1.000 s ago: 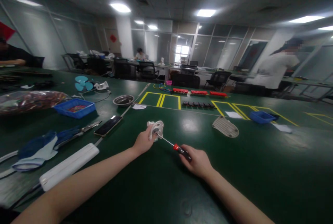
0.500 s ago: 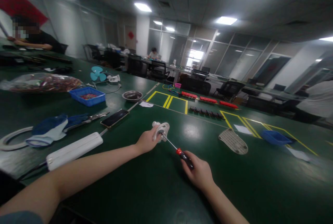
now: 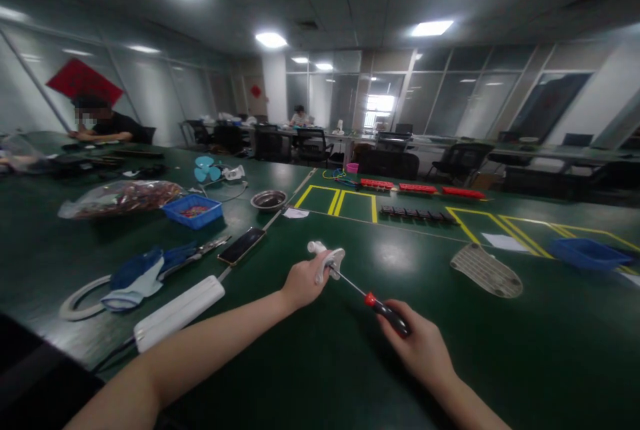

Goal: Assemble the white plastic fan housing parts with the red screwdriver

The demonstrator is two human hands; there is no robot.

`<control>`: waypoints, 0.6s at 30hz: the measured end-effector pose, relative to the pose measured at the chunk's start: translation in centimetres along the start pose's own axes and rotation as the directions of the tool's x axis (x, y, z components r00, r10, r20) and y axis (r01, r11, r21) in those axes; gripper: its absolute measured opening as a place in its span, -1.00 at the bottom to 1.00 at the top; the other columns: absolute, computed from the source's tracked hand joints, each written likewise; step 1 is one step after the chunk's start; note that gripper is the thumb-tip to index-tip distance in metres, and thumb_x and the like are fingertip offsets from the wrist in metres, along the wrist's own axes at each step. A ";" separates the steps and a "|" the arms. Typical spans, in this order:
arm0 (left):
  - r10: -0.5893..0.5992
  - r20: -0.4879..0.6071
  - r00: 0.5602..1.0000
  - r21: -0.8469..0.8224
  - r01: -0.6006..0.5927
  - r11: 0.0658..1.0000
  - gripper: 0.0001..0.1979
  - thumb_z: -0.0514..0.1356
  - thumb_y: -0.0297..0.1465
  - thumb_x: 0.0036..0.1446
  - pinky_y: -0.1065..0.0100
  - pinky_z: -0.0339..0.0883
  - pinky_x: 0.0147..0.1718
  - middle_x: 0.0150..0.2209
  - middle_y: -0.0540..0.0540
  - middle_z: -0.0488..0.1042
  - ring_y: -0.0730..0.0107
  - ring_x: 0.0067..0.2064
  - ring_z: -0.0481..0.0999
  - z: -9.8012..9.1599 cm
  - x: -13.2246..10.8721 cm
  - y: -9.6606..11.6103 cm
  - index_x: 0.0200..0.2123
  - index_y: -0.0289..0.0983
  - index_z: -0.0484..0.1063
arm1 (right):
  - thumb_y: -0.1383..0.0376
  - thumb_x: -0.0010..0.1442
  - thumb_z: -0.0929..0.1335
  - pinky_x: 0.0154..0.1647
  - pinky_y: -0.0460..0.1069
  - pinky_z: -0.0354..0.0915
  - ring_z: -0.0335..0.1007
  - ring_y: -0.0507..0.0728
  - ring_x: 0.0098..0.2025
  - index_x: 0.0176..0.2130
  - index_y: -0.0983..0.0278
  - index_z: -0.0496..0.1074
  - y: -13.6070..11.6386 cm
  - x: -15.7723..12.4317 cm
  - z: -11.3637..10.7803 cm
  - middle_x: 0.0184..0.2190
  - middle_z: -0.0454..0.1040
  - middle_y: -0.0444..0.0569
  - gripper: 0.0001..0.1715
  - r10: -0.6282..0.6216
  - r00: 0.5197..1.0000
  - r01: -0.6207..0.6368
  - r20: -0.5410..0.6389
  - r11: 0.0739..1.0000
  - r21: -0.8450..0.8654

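Note:
My left hand [image 3: 303, 283] is closed around a small white plastic part [image 3: 331, 263] with a curved rim and a round knob, held above the green table. In my right hand [image 3: 417, 337] is a screwdriver [image 3: 390, 314] with a black and red handle. Its metal shaft points up and left, and the tip reaches into the hollow of the white part. Whether a screw sits at the tip is too small to tell. Right of my hands lies a flat, grey-beige ribbed plate [image 3: 486, 271].
Left on the table [image 3: 240, 363] are a white power strip [image 3: 180, 313], a phone [image 3: 243, 246], blue-and-white gloves [image 3: 135, 280], a blue tray [image 3: 193, 211], a metal bowl [image 3: 269, 201] and a blue fan [image 3: 207, 169]. A blue bin [image 3: 587, 254] stands right. A person [image 3: 113, 123] sits far left.
The camera view has turned, so the table things and both hands appear shifted right and lower. My hands keep the same holds, with the screwdriver tip still in the white part.

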State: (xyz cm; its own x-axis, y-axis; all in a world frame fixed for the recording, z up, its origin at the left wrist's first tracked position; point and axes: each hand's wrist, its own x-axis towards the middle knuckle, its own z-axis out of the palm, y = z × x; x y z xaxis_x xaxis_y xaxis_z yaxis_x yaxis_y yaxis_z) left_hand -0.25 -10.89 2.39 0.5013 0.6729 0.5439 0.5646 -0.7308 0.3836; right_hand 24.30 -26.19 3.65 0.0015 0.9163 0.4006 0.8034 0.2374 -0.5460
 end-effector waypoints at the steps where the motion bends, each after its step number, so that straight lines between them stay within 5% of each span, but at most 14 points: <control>1: 0.009 0.005 1.000 0.008 -0.009 1.000 -0.56 0.06 -0.36 0.29 0.38 0.44 -0.37 -0.30 -0.05 0.54 0.37 -0.35 0.56 -0.1 0.0 0.1 0.22 -0.22 0.12 | 0.05 0.24 0.31 -0.41 -0.06 0.45 0.54 0.11 -0.36 -0.06 0.19 0.41 0.0 -0.1 0.1 -0.27 0.57 -0.06 -0.64 0.007 1.000 -0.007 -0.018 1.000 0.018; 7: 0.028 -0.006 1.000 0.054 -0.028 0.998 -0.55 0.05 -0.36 0.30 0.37 0.45 -0.32 -0.27 -0.07 0.55 0.36 -0.31 0.57 -0.2 0.2 0.6 0.23 -0.23 0.12 | 0.03 0.18 0.36 -0.38 -0.06 0.48 0.55 0.12 -0.33 -0.03 0.20 0.38 -0.4 -0.5 0.2 -0.27 0.56 -0.04 -0.57 0.006 0.992 0.003 -0.125 0.998 0.065; 13: 0.010 -0.007 1.000 0.045 -0.010 0.999 -0.56 0.02 -0.35 0.31 0.36 0.44 -0.33 -0.29 -0.06 0.55 0.37 -0.34 0.56 -0.1 0.1 0.1 0.23 -0.24 0.11 | 0.18 0.28 0.28 -0.38 -0.07 0.47 0.53 0.09 -0.36 0.14 0.23 0.23 -0.8 -0.8 0.1 -0.25 0.53 -0.02 -0.54 -0.098 0.993 0.105 -0.070 0.990 0.097; 18: 0.010 -0.006 1.000 0.029 -0.010 1.000 -0.57 0.03 -0.36 0.30 0.38 0.43 -0.33 -0.30 -0.03 0.54 0.39 -0.34 0.56 -0.3 0.1 0.2 0.22 -0.21 0.13 | 0.24 0.21 0.35 -0.34 -0.06 0.46 0.48 0.08 -0.32 0.05 0.24 0.27 -0.6 -0.5 0.4 -0.25 0.45 -0.02 -0.58 -0.233 0.947 0.256 -0.220 0.963 0.079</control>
State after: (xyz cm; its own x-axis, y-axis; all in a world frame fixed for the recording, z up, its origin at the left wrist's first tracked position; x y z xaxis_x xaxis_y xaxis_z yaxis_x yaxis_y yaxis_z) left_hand -0.23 -11.00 2.77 0.5029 0.6648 0.5524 0.5786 -0.7337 0.3562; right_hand 23.60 -26.73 3.51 -0.0551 0.7414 0.6687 0.7273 0.4887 -0.4819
